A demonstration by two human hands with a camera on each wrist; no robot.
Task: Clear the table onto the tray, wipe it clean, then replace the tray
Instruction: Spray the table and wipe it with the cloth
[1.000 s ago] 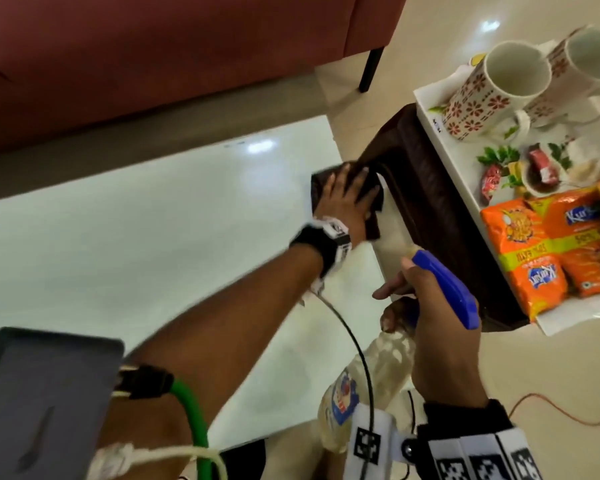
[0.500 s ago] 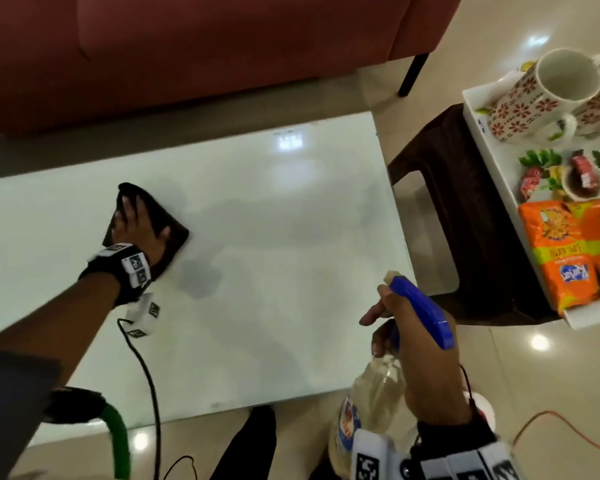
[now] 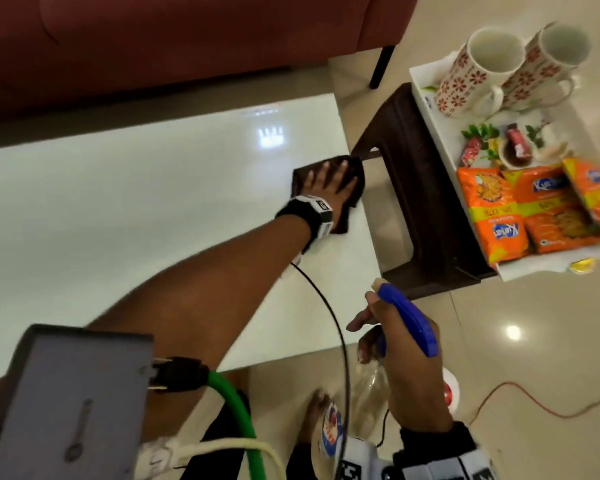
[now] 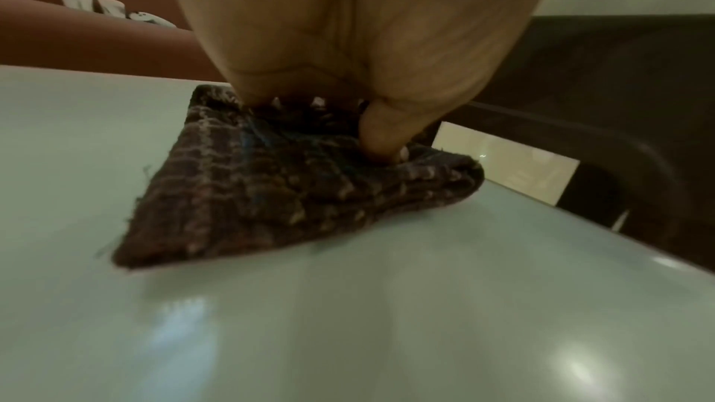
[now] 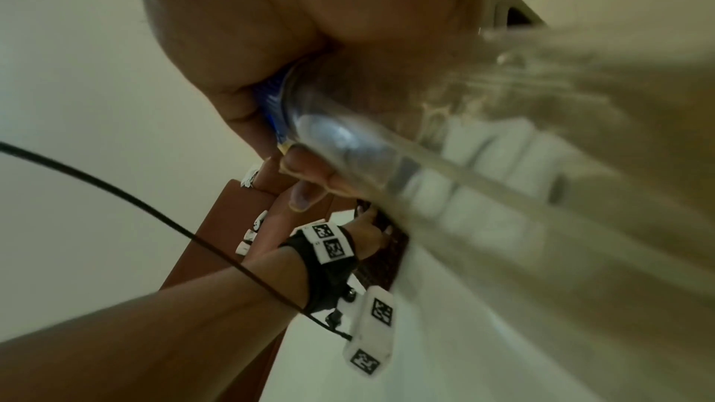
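My left hand (image 3: 329,183) lies flat with spread fingers on a dark checked cloth (image 3: 340,216), pressing it onto the glossy white table (image 3: 118,209) at its right edge. In the left wrist view the cloth (image 4: 278,194) is folded under my palm (image 4: 348,26). My right hand (image 3: 399,355) grips a clear spray bottle (image 3: 364,396) with a blue trigger head (image 3: 409,320), held off the table's near right corner. In the right wrist view my fingers wrap the bottle (image 5: 387,145). The white tray (image 3: 426,88) stands on a dark stool (image 3: 420,202).
On the tray stand two flowered mugs (image 3: 475,71), orange snack packets (image 3: 499,213) and a small bowl of wrapped sweets (image 3: 515,152). A red sofa (image 3: 187,39) runs behind the table. An orange cable (image 3: 520,407) lies on the tiled floor at right.
My left hand has swept the cloth from the table's left part back to its right edge by the stool. The right hand keeps the spray bottle in about the same place.
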